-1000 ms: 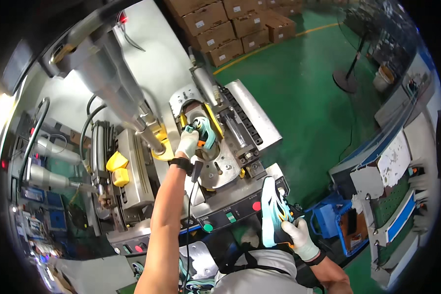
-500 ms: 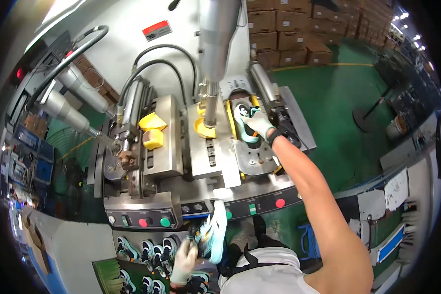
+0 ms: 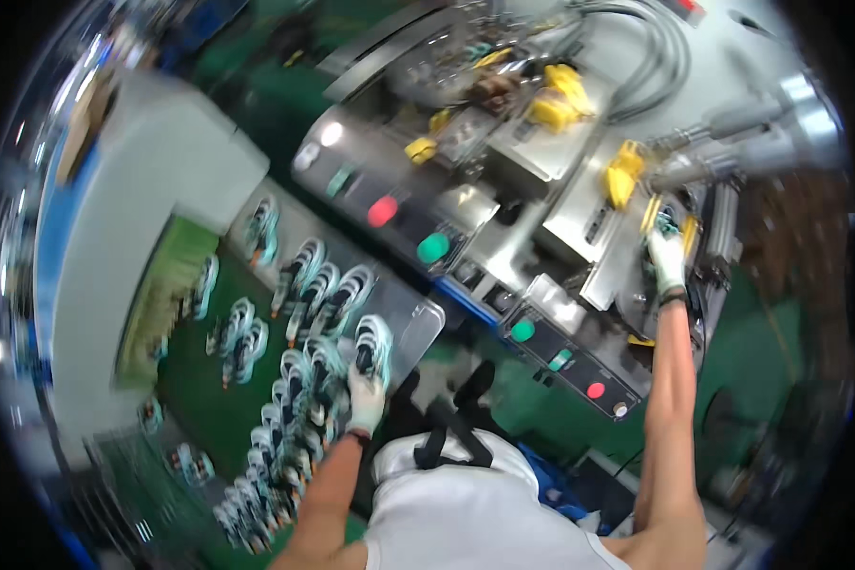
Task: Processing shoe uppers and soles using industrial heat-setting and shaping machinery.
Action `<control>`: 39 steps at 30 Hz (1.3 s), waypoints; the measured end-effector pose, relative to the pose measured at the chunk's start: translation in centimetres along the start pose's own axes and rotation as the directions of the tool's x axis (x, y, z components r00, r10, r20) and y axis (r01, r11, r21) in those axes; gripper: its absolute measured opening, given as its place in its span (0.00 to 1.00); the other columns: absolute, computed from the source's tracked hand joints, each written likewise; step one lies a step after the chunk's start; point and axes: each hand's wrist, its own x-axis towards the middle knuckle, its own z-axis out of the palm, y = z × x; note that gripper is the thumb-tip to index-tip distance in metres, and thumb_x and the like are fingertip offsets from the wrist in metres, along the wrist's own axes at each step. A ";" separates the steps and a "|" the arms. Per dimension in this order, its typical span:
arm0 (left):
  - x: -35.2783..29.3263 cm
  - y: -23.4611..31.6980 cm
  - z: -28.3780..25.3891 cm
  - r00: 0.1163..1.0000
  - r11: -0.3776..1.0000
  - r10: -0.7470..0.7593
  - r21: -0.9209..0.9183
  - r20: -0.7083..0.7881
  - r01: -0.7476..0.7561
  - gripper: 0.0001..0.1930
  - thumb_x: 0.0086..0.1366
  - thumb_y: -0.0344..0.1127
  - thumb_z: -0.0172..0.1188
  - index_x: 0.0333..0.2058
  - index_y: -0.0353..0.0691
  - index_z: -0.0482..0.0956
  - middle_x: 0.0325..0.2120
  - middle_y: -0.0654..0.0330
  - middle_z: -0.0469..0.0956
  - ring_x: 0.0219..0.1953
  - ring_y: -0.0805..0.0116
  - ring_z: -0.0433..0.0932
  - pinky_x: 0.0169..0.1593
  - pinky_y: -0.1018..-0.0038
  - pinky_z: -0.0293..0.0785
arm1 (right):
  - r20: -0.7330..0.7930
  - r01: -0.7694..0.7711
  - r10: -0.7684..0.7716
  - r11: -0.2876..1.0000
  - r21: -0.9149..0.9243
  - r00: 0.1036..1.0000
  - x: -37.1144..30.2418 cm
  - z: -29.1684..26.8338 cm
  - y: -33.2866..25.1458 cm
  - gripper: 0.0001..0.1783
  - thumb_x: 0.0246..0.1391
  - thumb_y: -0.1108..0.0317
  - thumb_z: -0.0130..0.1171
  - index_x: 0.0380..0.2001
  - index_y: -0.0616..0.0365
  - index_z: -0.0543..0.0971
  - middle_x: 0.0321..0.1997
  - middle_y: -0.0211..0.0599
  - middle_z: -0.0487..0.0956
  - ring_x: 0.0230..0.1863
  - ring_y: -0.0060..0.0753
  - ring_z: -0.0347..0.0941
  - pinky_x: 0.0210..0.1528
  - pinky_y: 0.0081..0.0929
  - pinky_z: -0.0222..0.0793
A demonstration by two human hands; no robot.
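Left hand [image 3: 366, 401] has its fingers round the near end of a shoe [image 3: 374, 344], as far as the blur lets me tell. That shoe is just past the fingers, by the edge of the grey tray [image 3: 416, 332]; I cannot tell if they touch. Ahead of this grip, to its left, 3 shoes [image 3: 318, 290] sit side by side, and a long row [image 3: 266, 465] runs back on its left.

Right hand [image 3: 667, 258] is well off to the right, at a 2nd shoe [image 3: 668, 222] in the machine [image 3: 579, 223]. I cannot tell if it holds tight or just rests there. Yellow pads [image 3: 652, 214] flank that shoe.

I think the left hand does best with a soft, sure hold, shoe level, so it won't bump the 3. The right should keep its shoe straight between the pads, with arms off the green button [image 3: 433, 248]
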 end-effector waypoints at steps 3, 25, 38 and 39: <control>0.3 0.4 -1.1 0.993 0.963 0.034 0.270 -0.112 -0.003 0.30 0.62 0.23 0.56 0.63 0.32 0.59 0.53 0.42 0.71 0.57 0.47 0.72 0.63 0.62 0.64 | -0.299 0.534 -0.570 0.821 -0.201 0.765 -14.5 7.4 -6.0 0.33 0.66 0.67 0.55 0.69 0.70 0.58 0.71 0.61 0.63 0.70 0.49 0.62 0.72 0.36 0.55; -0.1 -2.4 -7.2 0.998 0.980 0.013 0.199 -0.057 -0.002 0.42 0.52 0.26 0.66 0.64 0.28 0.55 0.58 0.40 0.63 0.63 0.43 0.64 0.68 0.60 0.59 | 0.296 0.242 -0.209 0.967 -0.077 0.932 -45.6 45.2 1.1 0.40 0.47 0.65 0.69 0.61 0.67 0.65 0.49 0.58 0.76 0.52 0.58 0.74 0.59 0.41 0.69; -0.3 1.2 -0.7 0.486 0.822 0.283 0.053 0.827 -0.568 0.25 0.58 0.35 0.70 0.48 0.32 0.69 0.38 0.55 0.77 0.36 0.61 0.76 0.44 0.65 0.76 | 0.104 -0.268 0.255 0.783 0.561 0.961 -48.9 22.7 7.5 0.38 0.52 0.55 0.72 0.59 0.66 0.70 0.52 0.44 0.79 0.53 0.31 0.75 0.58 0.29 0.70; -2.2 6.3 2.0 0.472 0.954 0.089 0.061 0.877 -0.294 0.23 0.58 0.32 0.69 0.48 0.32 0.69 0.38 0.55 0.77 0.35 0.63 0.76 0.42 0.67 0.77 | 0.004 -0.246 0.313 0.740 0.626 0.950 -50.1 20.0 9.0 0.38 0.52 0.55 0.72 0.59 0.66 0.70 0.51 0.44 0.79 0.52 0.30 0.75 0.58 0.29 0.70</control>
